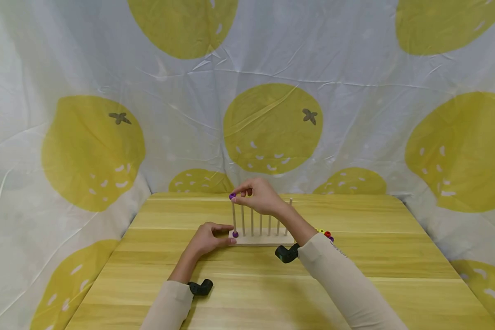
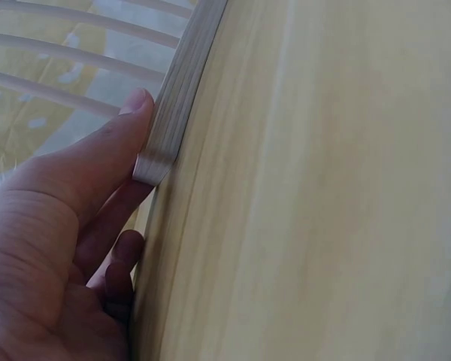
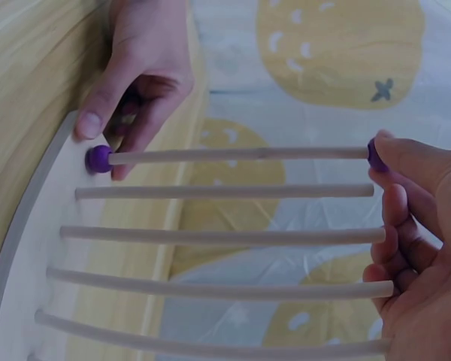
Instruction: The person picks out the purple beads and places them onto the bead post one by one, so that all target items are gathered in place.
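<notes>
A pale wooden base [image 1: 261,239] with a row of several upright pegs [image 3: 233,235] stands on the table. One purple bead [image 3: 99,159] sits at the bottom of the leftmost peg. My right hand [image 1: 261,196] pinches a second purple bead [image 1: 233,195] between thumb and index finger at the top of that same peg; its other fingers curl near the neighbouring peg tips. With thumb and fingers, my left hand [image 1: 206,238] grips the left end of the base. In the left wrist view the thumb [image 2: 139,101] lies on the base's edge.
Yellow, red and purple beads [image 1: 327,234] lie on the wooden table [image 1: 247,284] to the right of the base, partly hidden by the right sleeve. A cloth with lemon prints [image 1: 181,119] hangs behind the table. Black cameras [image 1: 286,253] are worn on both wrists.
</notes>
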Motion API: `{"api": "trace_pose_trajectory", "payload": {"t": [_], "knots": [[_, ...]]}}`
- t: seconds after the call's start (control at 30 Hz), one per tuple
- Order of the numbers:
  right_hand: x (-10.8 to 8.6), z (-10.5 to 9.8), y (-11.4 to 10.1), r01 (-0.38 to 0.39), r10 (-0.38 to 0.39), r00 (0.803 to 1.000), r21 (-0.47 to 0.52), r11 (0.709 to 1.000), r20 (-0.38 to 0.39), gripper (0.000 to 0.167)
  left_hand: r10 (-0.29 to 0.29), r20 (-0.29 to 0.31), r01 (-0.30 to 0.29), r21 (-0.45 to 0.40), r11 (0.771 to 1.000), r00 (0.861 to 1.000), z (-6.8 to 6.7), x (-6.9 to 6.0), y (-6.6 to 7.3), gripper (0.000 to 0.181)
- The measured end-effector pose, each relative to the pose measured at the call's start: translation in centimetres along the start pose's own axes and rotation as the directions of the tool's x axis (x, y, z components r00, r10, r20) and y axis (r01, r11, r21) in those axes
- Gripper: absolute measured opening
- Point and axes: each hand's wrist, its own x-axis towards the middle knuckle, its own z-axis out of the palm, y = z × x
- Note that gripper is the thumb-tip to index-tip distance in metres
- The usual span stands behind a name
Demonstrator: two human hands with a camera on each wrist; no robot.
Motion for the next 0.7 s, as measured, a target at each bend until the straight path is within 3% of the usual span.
{"api": "trace_pose_trajectory", "payload": {"t": [0.7], "knots": [[-0.31,-0.11,0.31,-0.019,0.020,1.000,-0.050,0.999,0.020,0.026,0.013,0.006,-0.013,0.011,1.000,1.000,0.00,0.00,-0.20,0.042]]}}
